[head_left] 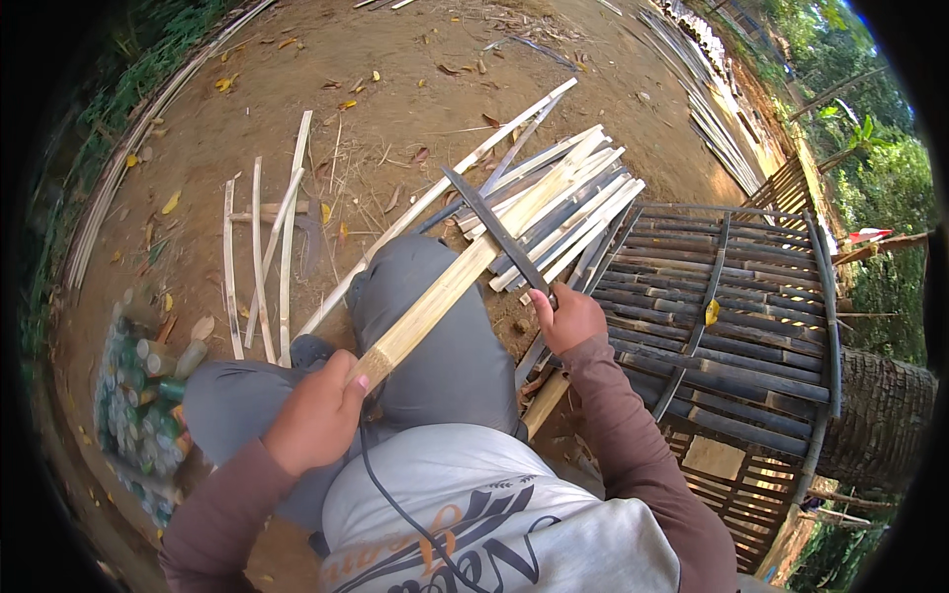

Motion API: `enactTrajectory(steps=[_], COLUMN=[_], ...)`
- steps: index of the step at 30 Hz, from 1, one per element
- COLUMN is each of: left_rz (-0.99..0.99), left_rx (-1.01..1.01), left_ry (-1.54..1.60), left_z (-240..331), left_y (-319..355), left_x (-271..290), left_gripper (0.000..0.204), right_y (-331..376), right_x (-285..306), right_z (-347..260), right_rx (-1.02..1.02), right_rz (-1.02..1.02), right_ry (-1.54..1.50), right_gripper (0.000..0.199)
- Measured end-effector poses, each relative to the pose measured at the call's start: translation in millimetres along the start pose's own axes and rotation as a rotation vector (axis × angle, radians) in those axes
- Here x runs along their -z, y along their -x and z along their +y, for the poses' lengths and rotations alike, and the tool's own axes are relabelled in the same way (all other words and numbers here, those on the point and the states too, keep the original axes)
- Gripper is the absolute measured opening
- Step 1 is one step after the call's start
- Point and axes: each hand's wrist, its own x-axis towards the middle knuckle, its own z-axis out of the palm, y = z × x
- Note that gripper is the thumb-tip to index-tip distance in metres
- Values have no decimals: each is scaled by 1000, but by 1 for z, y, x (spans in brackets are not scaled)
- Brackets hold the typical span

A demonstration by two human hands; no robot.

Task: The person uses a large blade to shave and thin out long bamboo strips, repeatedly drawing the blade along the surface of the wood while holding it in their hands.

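Observation:
My left hand (pixel 321 410) is closed round the near end of a pale bamboo strip (pixel 435 301), which slants away to the upper right across my raised knee. My right hand (pixel 571 318) grips the handle end of a long dark machete (pixel 496 222). Its blade lies across the strip beyond my knee, pointing up and to the left. Whether the edge cuts into the bamboo cannot be made out. The strip's far end overlaps a pile of split bamboo pieces (pixel 593 212) on the ground, some pale and some dark.
Several loose bamboo strips (pixel 258 247) lie left of my knee near a hammer-like tool (pixel 308 232). A bamboo-slat bench (pixel 732 306) stands close on my right. Plastic bottles (pixel 138 415) are heaped at the lower left. More long strips (pixel 727 128) lie far right.

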Motion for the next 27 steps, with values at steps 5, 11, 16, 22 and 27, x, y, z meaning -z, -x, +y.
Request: enactTrajectory(steps=[5, 11, 16, 22, 27], left_rz=[2, -13, 17, 19, 0], left_rx=[-26, 13, -36, -45, 1], left_ry=[-89, -90, -87, -85, -82], left_z=[-4, 3, 0, -1, 3], left_y=[-4, -1, -2, 0, 0], left_x=[-4, -2, -6, -7, -5], left_gripper=[23, 22, 21, 19, 18], right_y=[33, -9, 31, -18, -9], right_x=[0, -1, -13, -22, -12], right_z=[-38, 6, -38, 11, -10], right_rx=[265, -120, 307, -21, -61], right_rz=[-108, -20, -77, 64, -8], right_ry=[-45, -165, -128, -85, -138], right_gripper=[59, 56, 56, 59, 56])
